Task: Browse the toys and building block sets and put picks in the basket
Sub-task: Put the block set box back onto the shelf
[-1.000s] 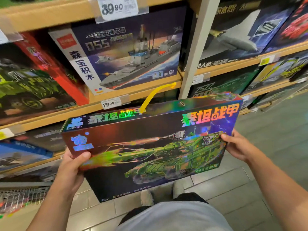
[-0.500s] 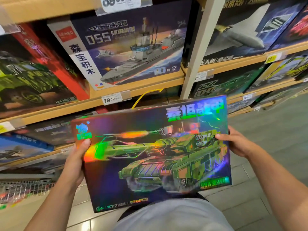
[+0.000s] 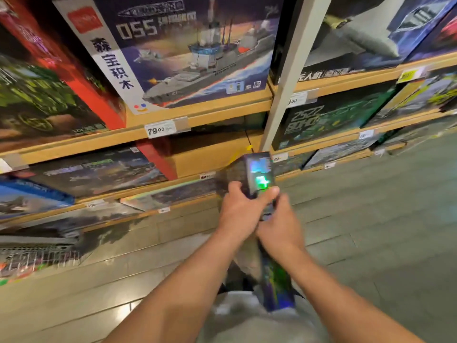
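Observation:
The holographic tank building-block box (image 3: 258, 174) stands turned on edge in front of me, its narrow shiny side facing the camera and its lower part (image 3: 277, 285) running down toward my body. My left hand (image 3: 238, 209) grips it near the top, fingers curled round its far side. My right hand (image 3: 280, 224) grips the box just below and to the right, close against the left hand. The picture is blurred by motion. A wire basket (image 3: 37, 256) shows at the lower left on the floor.
Wooden shelves (image 3: 197, 112) full of large block sets face me, among them a 055 warship box (image 3: 188, 53) with a 79.00 price tag (image 3: 160, 129) under it. A white upright post (image 3: 289, 70) splits the shelving. Grey tiled floor (image 3: 371, 219) lies to the right.
The box has swung from face-on to edge-on. Both hands, earlier at its left and right ends, have come together at its upper part.

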